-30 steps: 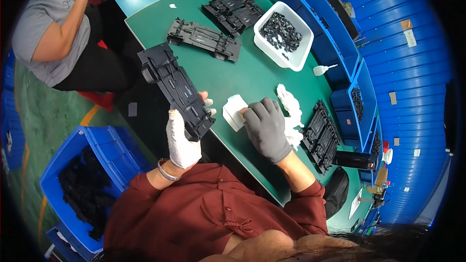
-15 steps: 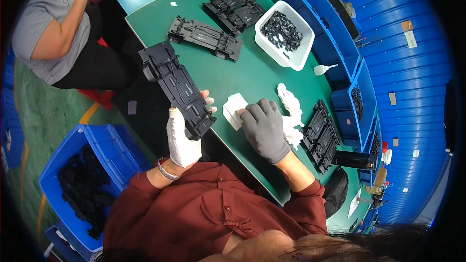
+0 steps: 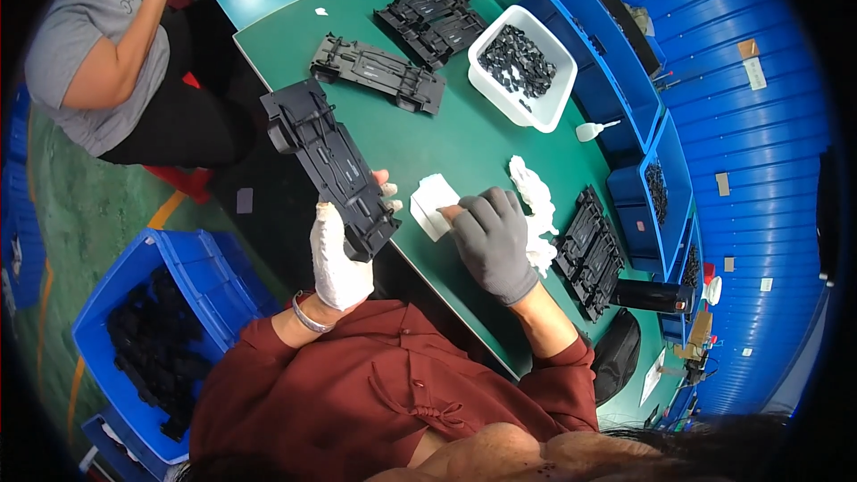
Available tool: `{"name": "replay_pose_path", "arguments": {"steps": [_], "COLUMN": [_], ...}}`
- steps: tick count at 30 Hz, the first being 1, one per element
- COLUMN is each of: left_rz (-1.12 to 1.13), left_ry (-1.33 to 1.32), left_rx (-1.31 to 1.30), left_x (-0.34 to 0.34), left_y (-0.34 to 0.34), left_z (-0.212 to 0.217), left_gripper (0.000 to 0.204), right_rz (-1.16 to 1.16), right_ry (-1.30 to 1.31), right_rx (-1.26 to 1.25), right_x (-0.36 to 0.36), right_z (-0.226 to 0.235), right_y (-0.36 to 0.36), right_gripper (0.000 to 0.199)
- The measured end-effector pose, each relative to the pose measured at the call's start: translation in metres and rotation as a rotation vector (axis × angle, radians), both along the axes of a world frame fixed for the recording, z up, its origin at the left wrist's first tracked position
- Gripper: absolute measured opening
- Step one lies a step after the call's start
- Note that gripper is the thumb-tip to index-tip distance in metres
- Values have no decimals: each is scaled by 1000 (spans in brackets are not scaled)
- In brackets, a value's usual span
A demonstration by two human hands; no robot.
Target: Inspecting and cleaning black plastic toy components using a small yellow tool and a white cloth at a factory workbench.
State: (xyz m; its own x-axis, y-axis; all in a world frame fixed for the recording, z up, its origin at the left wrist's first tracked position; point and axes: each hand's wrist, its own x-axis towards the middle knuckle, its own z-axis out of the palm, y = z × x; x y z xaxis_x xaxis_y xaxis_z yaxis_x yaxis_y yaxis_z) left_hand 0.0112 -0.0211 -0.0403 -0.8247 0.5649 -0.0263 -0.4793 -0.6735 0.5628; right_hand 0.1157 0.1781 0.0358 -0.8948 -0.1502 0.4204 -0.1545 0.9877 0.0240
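My left hand [image 3: 342,254], in a white glove, grips the near end of a long black plastic chassis part [image 3: 327,163] and holds it up off the green table's [image 3: 464,147] near edge. My right hand [image 3: 493,241], in a grey glove, rests palm-down on the table with its fingertips on a small white pad [image 3: 431,206]. A crumpled white cloth [image 3: 534,197] lies just beyond that hand.
Another chassis [image 3: 378,71] and a stack of black parts [image 3: 435,22] lie farther out. A white bin of small black pieces [image 3: 522,65] stands at the back. More black parts [image 3: 591,250] sit right of my hand. Blue crates [image 3: 153,326] flank me. Another person [image 3: 103,58] sits at the left.
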Motion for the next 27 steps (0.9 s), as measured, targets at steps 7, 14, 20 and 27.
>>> {"name": "replay_pose_path", "arguments": {"steps": [7,14,20,27], "left_rz": [-12,-138,-249,-396], "left_ry": [23,38,19,41], "left_rx": [68,68,87,74], "left_x": [3,8,14,31], "left_y": [4,8,15,23], "left_z": [4,10,11,21], "left_gripper": [74,88,111,103], "right_rz": [155,102,69,72], "right_ry": [253,341,335,336], "right_rx": [40,94,-73,-368], "right_x": [32,48,42,29], "right_z": [16,25,31,36], "right_y": [0,-8,-18,-45], "right_gripper": [43,45,36,32]}}
